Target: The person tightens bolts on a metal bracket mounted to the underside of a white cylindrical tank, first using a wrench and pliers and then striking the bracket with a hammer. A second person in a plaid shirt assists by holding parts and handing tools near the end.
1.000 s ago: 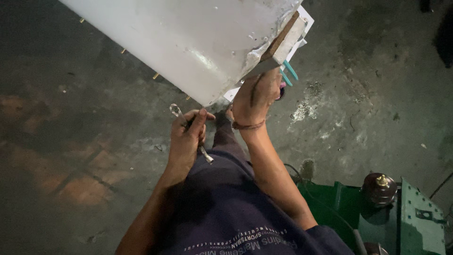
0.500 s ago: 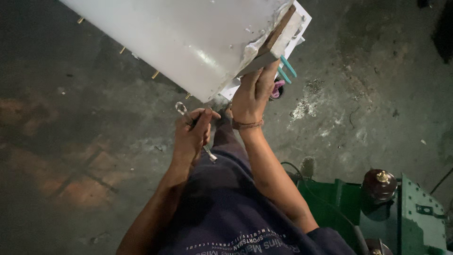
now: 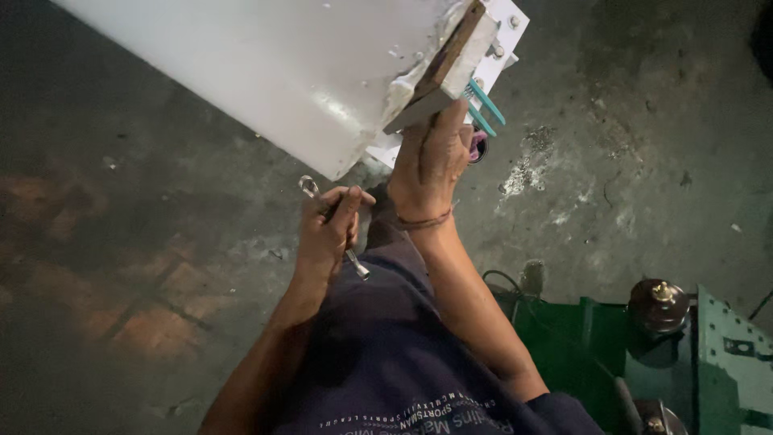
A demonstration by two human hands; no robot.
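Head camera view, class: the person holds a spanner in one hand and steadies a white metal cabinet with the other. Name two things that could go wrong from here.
1. The right hand presses against the bottom corner of the white cabinet, beside a rough bracket edge; a slip could cut or pinch the fingers.
2. The left hand holds the spanner mid-shaft in a loose-looking grip; it might drop onto the concrete floor or the person's lap.

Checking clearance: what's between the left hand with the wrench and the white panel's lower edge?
Head view: only bare concrete floor shows between the left hand, gripping the wrench, and the white panel. The wrench's ring end stops short of the edge.
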